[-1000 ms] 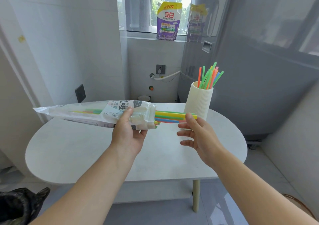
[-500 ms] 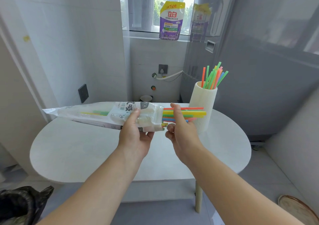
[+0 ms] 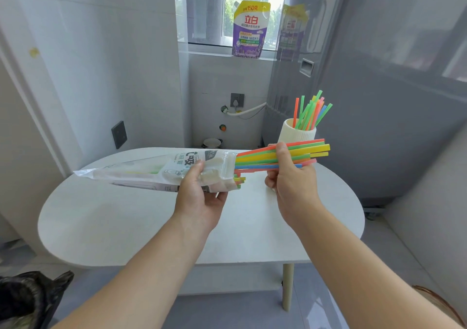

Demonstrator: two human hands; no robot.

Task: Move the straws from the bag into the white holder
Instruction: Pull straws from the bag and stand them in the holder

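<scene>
My left hand (image 3: 199, 192) grips the clear printed straw bag (image 3: 156, 172) near its open end and holds it level above the table. A bundle of coloured straws (image 3: 262, 157) sticks out of the bag to the right. My right hand (image 3: 290, 177) is curled round this bundle, thumb on top, a little way from the bag's mouth. A few shorter straw ends (image 3: 239, 179) show at the bag's opening. Behind my right hand stands the ribbed white holder (image 3: 297, 133) with several straws (image 3: 309, 111) upright in it.
The white oval table (image 3: 126, 222) lies under both hands. A grey appliance (image 3: 379, 88) stands close behind the holder. A purple detergent pouch (image 3: 250, 29) sits on the windowsill. A black bag (image 3: 27, 301) lies on the floor at lower left.
My right hand closed round the straw bundle and has drawn it further out of the bag to the right. The left hand keeps its grip on the bag.
</scene>
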